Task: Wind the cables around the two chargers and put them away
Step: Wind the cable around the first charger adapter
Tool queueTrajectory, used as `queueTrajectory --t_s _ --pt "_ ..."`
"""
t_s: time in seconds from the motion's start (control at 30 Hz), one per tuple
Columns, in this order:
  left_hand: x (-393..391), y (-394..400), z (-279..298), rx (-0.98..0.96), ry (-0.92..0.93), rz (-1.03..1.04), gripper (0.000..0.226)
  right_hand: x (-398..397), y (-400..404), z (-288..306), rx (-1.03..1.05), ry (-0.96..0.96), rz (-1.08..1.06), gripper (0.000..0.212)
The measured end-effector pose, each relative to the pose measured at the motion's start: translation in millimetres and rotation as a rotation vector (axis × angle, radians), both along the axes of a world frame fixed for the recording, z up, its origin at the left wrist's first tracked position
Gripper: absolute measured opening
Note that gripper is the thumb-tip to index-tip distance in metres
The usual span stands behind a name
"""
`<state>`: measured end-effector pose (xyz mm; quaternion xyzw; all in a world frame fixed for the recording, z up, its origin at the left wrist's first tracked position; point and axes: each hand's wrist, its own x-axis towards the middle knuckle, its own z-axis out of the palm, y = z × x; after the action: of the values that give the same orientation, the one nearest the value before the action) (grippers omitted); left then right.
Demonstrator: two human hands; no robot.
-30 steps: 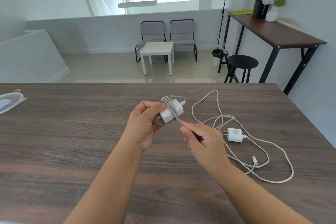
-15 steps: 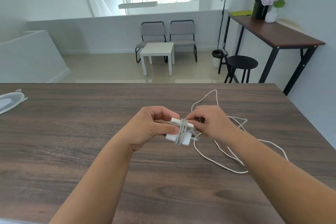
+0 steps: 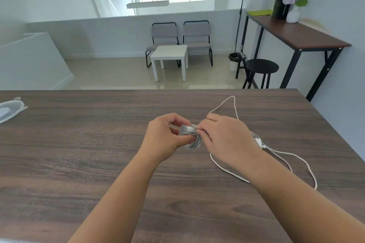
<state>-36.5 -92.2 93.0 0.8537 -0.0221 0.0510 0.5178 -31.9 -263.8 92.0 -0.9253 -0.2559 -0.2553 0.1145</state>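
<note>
Dark wood counter under me: my left hand grips the first charger, and my right hand has closed in, pinching its cable end to tuck it. Second charger waits behind my right wrist, unwound.

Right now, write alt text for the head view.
Two bare hands hold a white charger wound with grey cable above a dark wooden table: left hand grips it, right hand pinches it. A second charger lies among loose white cable at the right.
</note>
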Motion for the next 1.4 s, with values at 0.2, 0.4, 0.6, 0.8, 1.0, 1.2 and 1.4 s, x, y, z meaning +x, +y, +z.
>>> queueTrajectory --t_s 0.2,0.4,0.6,0.8,1.0,1.2,1.4 --pt "4.9 0.8 -2.6 -0.311 0.017 0.179 0.042 -16.5 7.4 -10.3 0.186 -0.153 -0.015 0.015" --pt "4.6 -3.6 5.3 -0.841 0.201 0.184 0.027 -27.8 8.4 -24.3 0.341 -0.195 0.035 0.018" --pt "1.9 -3.0 9.3 -1.046 0.269 0.084 0.025 -19.7 -0.8 -37.0 0.613 0.055 0.089 0.018" --pt "0.0 -5.2 7.8 -1.118 0.243 0.088 0.018 -3.8 -5.3 -35.7 0.887 0.711 0.132 0.019" --pt "0.1 -0.3 5.4 -0.936 0.25 -0.016 0.019 22.7 -12.9 -24.6 0.753 0.771 0.115 0.018" --pt "-0.2 11.7 4.6 -0.473 0.22 -0.13 0.028 42.8 -21.0 8.9 0.27 0.615 0.111 0.008" --pt "4.9 3.1 -9.6 0.167 -0.039 0.03 0.037 37.2 -14.9 19.6 0.307 0.571 0.118 0.008"
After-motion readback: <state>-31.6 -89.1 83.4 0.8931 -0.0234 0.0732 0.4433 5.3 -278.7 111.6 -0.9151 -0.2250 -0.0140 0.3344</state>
